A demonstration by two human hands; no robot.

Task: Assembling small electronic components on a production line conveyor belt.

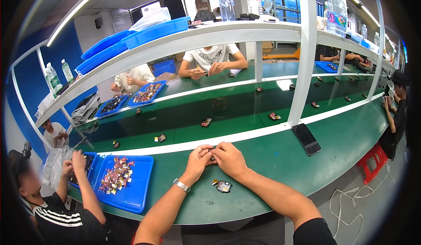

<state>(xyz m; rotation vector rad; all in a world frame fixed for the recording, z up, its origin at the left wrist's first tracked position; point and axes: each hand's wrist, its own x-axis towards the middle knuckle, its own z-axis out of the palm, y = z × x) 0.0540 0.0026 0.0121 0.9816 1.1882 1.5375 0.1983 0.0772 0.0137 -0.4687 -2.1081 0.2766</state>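
Observation:
My left hand point(198, 160), with a metal watch on its wrist, meets my right hand point(231, 158) over the green bench. The fingers of both are closed together around a small dark part point(213, 153), mostly covered by the fingertips. What kind of part it is I cannot make out. Just below my hands, on the bench, lies a small electronic assembly point(224, 186) with a clear-and-dark case and a yellow-and-red piece beside it. Left of my left forearm stands a blue tray point(147, 175) with a heap of small red, white and yellow parts point(116, 175).
A black phone point(306, 139) lies right of my hands, beside a white upright post point(302, 69). Beyond the white rail point(175, 146), a green conveyor point(241, 124) carries scattered assemblies. A co-worker point(66, 201) sits close at left; others sit opposite and far right. A shelf hangs overhead.

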